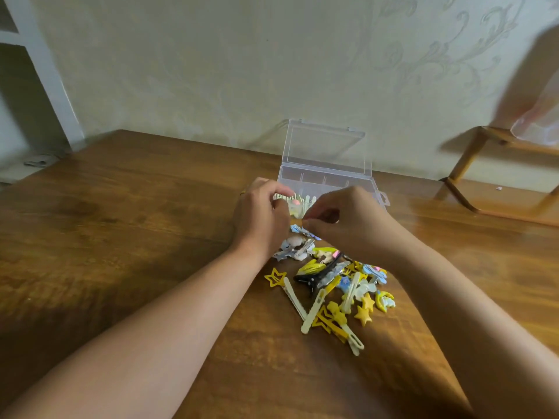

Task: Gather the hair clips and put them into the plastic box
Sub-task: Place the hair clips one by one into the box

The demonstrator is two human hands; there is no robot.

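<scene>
A clear plastic box (360, 179) stands on the table with its lid (325, 146) raised against the wall. Several pale clips (295, 204) lie in its front left part. A pile of hair clips (332, 282), yellow stars, pale bars, a black clip and blue ones, lies on the table in front of the box. My left hand (263, 213) curls over the box's front left corner; what its fingers hold is hidden. My right hand (344, 219) is pinched at the box's front, fingertips on a blue hair clip (299, 228).
The wooden table (136, 222) runs left and towards me. A wooden rack (472, 176) stands at the back right with a blurred clear bag (538, 116) above it. The papered wall rises right behind the box.
</scene>
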